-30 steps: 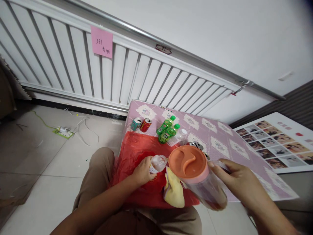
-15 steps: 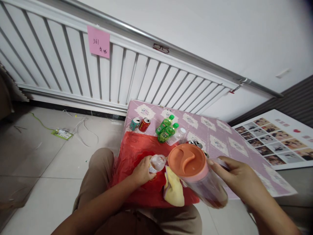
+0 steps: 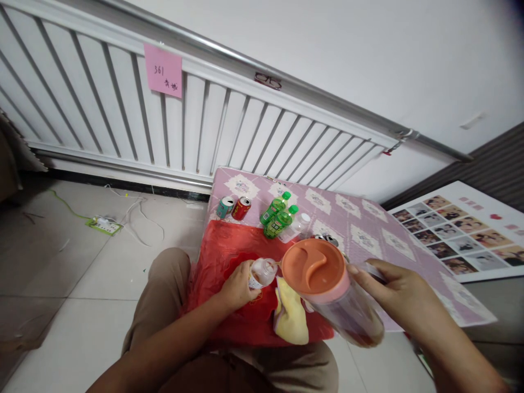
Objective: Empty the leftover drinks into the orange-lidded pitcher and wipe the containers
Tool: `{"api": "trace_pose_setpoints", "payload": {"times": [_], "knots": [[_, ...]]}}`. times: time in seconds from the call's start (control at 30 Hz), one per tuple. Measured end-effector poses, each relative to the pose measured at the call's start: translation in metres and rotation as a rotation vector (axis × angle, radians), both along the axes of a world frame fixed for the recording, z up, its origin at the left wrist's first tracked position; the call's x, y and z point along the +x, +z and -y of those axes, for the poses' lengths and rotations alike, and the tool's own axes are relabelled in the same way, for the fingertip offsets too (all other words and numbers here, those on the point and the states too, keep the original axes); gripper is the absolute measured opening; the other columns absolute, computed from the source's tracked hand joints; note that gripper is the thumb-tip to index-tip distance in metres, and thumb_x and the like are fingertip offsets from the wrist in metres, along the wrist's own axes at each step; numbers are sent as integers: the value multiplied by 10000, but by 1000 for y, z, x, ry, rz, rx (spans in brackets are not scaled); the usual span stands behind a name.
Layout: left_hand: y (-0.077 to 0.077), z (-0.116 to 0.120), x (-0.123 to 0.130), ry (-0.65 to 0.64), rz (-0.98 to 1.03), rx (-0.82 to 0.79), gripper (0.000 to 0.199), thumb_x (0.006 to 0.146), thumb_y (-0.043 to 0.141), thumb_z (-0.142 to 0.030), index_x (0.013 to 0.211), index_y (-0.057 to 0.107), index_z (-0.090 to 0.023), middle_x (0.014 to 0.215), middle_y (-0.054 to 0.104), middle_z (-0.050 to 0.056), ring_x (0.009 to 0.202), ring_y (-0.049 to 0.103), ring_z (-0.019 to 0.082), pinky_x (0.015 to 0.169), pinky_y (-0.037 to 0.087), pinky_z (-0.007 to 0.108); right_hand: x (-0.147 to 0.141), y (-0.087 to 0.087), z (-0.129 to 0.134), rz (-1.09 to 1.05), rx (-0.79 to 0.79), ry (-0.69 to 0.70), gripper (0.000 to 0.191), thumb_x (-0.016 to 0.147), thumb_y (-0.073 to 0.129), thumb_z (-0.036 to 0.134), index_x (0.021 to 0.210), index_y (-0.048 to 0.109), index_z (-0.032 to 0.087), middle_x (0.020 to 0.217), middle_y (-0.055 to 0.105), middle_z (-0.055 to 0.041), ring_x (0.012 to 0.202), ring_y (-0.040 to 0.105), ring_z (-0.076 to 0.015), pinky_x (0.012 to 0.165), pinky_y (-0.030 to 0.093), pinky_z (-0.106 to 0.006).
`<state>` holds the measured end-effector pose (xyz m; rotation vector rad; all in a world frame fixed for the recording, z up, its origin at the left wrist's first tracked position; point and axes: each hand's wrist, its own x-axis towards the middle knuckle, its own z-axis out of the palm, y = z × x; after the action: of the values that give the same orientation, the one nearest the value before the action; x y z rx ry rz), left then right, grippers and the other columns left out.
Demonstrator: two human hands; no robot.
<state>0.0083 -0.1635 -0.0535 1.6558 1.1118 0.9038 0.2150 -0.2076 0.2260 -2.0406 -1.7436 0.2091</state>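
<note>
Head view: the left hand (image 3: 238, 286) has its fingers wrapped around the bottle (image 3: 257, 274), and the right hand (image 3: 391, 286) grips the jug (image 3: 347, 316) by its handle (image 3: 375, 273); some fingertips are hidden. The bottle is over the red sheet (image 3: 216, 245), just left of the jug's orange lid (image 3: 314, 266), with the yellow cloth (image 3: 292, 319) near. Brown liquid (image 3: 370, 339) lies in the jug's base; whether a thin stream runs into the bottle is too small to tell surely.

In my judgement, good pouring here needs a slow tilt, the lid's edge exactly at the narrow mouth (image 3: 270, 267), and eyes on the level; a quick tilt may wet the cloth. The left hand should be steady without squeezing, because the bottle probably bends.

The bottle's mouth points right, toward the lid, and its long axis slants slightly upward in view. The jug's long axis goes from lid, upper left, to base, lower right.
</note>
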Motion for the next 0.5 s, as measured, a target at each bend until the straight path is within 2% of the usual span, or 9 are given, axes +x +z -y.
{"api": "trace_pose_setpoints", "payload": {"times": [0.23, 0.5], "knots": [[-4, 0, 1, 8, 17, 6, 744, 652, 747, -179, 1331, 445, -199, 1338, 563, 124, 1267, 528, 300, 1102, 407, 451, 1, 6, -2, -8, -75, -6, 520, 739, 580, 681, 550, 518, 200, 521, 432, 37, 528, 405, -124, 470, 302, -235], [1, 1, 0, 13, 22, 1, 724, 647, 749, -172, 1311, 463, -195, 1311, 581, 118, 1241, 546, 308, 1087, 422, 453, 11, 10, -6, 27, -175, 41, 476, 729, 603, 646, 590, 578, 191, 540, 516, 18, 532, 483, -146, 468, 368, -229]]}}
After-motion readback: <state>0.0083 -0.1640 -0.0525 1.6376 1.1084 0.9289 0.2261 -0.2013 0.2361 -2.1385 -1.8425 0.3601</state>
